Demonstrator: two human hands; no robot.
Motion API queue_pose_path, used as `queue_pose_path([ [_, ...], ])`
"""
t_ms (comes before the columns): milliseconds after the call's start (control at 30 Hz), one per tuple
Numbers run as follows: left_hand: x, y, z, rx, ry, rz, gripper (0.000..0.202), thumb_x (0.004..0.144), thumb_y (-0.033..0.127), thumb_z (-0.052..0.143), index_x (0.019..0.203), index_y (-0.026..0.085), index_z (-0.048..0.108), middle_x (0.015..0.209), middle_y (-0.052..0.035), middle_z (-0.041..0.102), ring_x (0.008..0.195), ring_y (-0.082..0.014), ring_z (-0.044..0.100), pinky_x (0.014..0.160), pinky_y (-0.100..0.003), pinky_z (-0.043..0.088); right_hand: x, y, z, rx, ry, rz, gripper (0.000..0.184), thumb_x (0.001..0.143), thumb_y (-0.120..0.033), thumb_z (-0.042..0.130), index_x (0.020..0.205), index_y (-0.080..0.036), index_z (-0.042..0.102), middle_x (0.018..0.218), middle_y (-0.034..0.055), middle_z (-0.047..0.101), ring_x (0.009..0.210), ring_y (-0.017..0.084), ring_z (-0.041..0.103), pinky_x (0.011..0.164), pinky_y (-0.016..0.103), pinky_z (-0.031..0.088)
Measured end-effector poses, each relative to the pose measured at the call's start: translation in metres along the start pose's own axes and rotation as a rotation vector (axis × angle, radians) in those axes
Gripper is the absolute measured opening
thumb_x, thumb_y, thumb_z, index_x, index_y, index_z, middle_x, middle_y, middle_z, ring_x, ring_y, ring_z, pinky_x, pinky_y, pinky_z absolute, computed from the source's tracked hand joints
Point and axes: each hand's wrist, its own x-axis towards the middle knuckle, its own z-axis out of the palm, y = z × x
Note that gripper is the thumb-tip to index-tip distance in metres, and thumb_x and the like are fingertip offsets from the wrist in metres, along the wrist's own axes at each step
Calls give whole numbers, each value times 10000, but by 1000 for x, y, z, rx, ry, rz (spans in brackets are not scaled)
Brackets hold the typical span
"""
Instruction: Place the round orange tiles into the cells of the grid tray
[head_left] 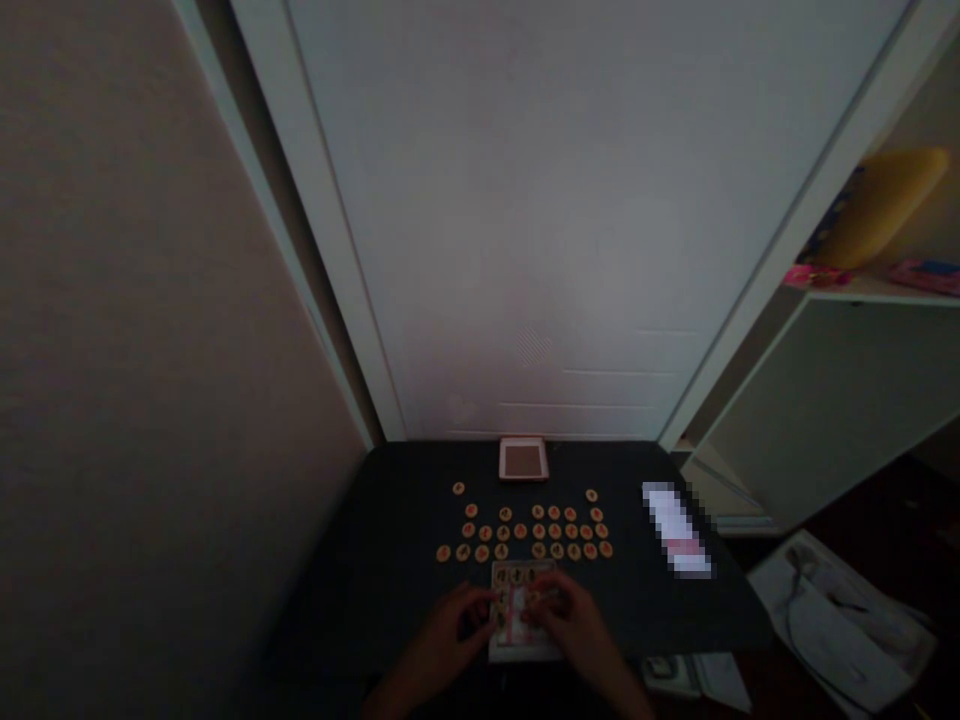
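Observation:
On the dark table a shallow tray-like box (520, 652) lies in front of me, with several round Chinese chess pieces (516, 575) along its back and left side and a pink-and-white printed surface in its middle. My left hand (466, 612) is at the box's left edge, thumb and fingers curled against it. Over the box's right half, my right hand (568, 612) has its fingers pinched around what looks like a round chess piece; its fingers partly hide it. Beyond the box, several more chess pieces (538, 532) with red or dark characters lie in loose rows.
A small framed, flat object (523, 460) stands at the table's back, against a white panel (525, 250). Toward the right edge lies a pixelated bright object (677, 530). A wall (187, 400) rises on the left. White items (840, 610) lie on the floor at right, below a shelf.

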Motion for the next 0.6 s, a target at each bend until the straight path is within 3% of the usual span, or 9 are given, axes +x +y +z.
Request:
queue_pose_path([
  [267,-2,-3,0,-42,6,22,295,873,365,632,1126,230,700,973,-40,696,866,-194,615,772,-280,472,4,6,14,-171,-33,-102,303,805,-482,697,883,-190,702,827,43,736,765,207,698,723,289,521],
  [600,0,-5,2,-90,6,2,309,853,370,653,1118,220,706,965,-43,713,864,-196,624,774,-282,474,4,11,22,-392,-76,-147,149,823,-254,651,928,-196,741,859,33,751,799,189,690,713,248,497],
])
